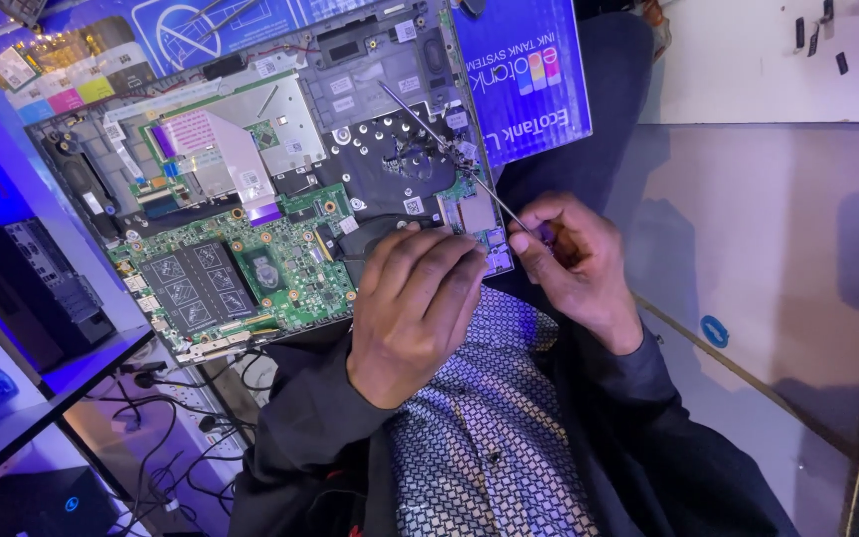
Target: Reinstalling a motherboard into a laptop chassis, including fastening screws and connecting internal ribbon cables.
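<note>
An opened laptop [251,169] lies on my lap with its bottom cover off, showing a green circuit board [241,268] and a grey metal frame. My left hand [412,303] rests on the near right edge of the laptop, fingers curled over the black fan area. My right hand [574,264] grips a thin screwdriver [449,144] by its handle. The long shaft angles up and left over the board, its tip near the grey frame.
A blue printed box [524,70] lies under the laptop's right end. A dark shelf edge [62,373] and tangled cables [166,408] sit at the lower left. Pale floor panels [768,229] spread to the right.
</note>
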